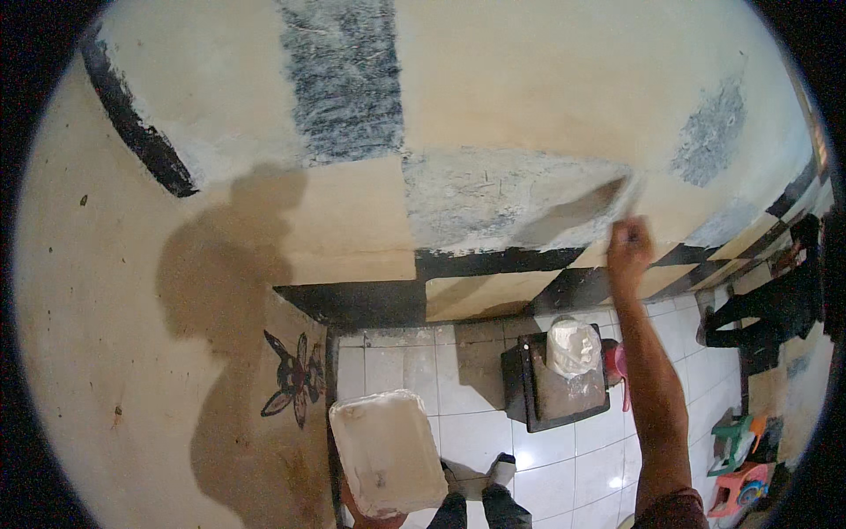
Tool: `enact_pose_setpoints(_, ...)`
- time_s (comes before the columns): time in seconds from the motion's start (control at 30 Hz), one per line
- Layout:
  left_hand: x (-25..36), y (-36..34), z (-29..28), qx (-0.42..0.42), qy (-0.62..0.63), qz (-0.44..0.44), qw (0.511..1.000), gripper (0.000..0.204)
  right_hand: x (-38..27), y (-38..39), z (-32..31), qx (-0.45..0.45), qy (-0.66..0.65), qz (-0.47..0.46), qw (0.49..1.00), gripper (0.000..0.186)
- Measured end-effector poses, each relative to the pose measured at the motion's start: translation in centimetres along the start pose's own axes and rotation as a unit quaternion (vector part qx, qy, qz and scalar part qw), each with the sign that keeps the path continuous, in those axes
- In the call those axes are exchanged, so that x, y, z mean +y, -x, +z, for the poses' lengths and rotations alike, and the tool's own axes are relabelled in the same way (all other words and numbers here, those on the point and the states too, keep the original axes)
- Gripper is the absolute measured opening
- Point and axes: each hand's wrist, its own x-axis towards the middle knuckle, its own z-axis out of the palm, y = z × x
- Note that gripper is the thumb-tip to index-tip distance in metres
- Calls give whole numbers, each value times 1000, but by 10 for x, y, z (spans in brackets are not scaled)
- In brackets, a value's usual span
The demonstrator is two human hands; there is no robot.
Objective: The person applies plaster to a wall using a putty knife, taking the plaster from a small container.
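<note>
My right hand (628,242) is raised to the wall (520,106) with its fingers closed round what looks like a paintbrush (635,189). Only a pale, blurred end of the brush shows above the fist, at or close to the surface. Beside it is a black patch thinly covered with streaky white paint (502,198). Cream squares and black blocks make a checkered band along the wall's lower part. My left hand is out of the picture.
A tub of white paint (573,348) stands on a dark box-like stand (564,397), with a pink-handled thing (617,361) behind. A white rectangular tray (388,454) is at left. Another person in dark clothes (767,309) is far right, above green (730,445) and red plastic stools (731,494).
</note>
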Motion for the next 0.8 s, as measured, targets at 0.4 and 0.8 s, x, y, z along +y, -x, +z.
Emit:
enact_pose_setpoints(0.4,-6,-5,17,-11,-36,3,999,74,-318,51,141,-102,-287,-90,948,16)
enact_pose_setpoints(0.8,6,0,8,-9,-17,19,1000,76,-18,-1,6,40,-22,108,993,11)
